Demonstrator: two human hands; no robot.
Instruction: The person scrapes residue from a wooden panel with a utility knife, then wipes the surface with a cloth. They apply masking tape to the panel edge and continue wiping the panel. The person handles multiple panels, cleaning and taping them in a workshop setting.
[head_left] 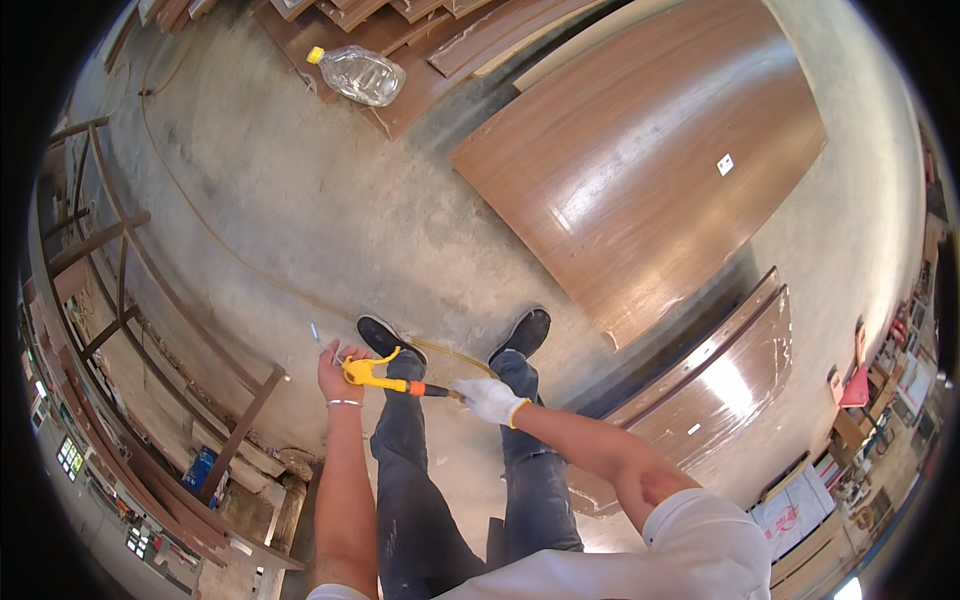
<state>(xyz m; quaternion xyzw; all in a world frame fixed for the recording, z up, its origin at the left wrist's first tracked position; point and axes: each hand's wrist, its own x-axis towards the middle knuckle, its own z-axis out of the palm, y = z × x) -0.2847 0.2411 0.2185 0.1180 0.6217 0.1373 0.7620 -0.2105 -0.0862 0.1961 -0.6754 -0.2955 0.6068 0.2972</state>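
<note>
A yellow air blow gun [372, 374] with a curved lever and an orange ring is held out level in front of my legs. My bare left hand [338, 376] is closed at its front end, and a pale band circles that wrist. Past those fingers shows a small thin whitish-blue piece [314, 330]; I cannot tell if it belongs to the gun. My right hand [489, 401], in a white knit glove, grips the hose end [455, 394] behind the gun's black coupling. The fingers partly hide both grips.
A yellowish hose [215, 240] trails over the concrete floor past my shoes. A large brown glossy panel [650, 170] lies ahead to the right, smaller wrapped panels [725, 385] nearer. A clear bottle with a yellow cap [365, 76] rests on boards. Brown metal frames [150, 290] stand left.
</note>
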